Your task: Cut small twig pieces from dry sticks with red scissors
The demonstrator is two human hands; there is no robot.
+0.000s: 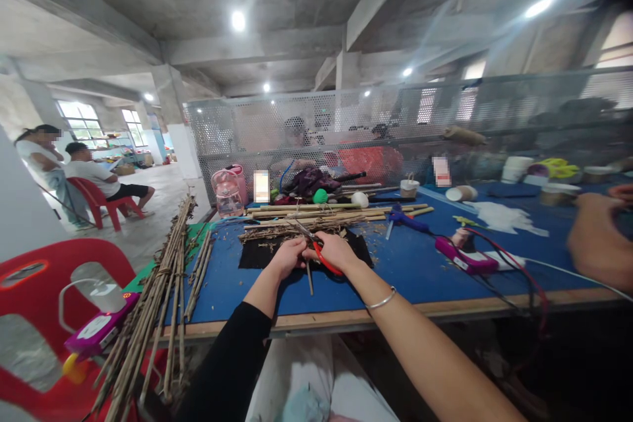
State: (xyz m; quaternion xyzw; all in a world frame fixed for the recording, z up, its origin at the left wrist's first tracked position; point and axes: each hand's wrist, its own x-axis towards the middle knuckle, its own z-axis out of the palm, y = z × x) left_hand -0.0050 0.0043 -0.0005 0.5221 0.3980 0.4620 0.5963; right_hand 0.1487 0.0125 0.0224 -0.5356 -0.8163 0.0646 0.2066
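Observation:
Over a black cloth (252,256) on the blue table, my two hands are close together. Red-handled scissors (328,265) are gripped in my right hand (338,252), their metal blades angled up and to the left. My left hand (287,257) is closed in a pinch around a thin stick (310,280), whose lower end points toward the table's front edge. My fingers hide the stick's upper part. Just behind the hands lies a heap of dry twigs (267,232), with longer pale sticks (277,213) beyond it.
A long twig bundle (161,283) leans at the left by a red chair (44,277). A blue glue gun (408,220) and a purple power strip (465,257) with cables lie to the right. Another person's hand (601,237) is at the far right. Mesh panels stand behind.

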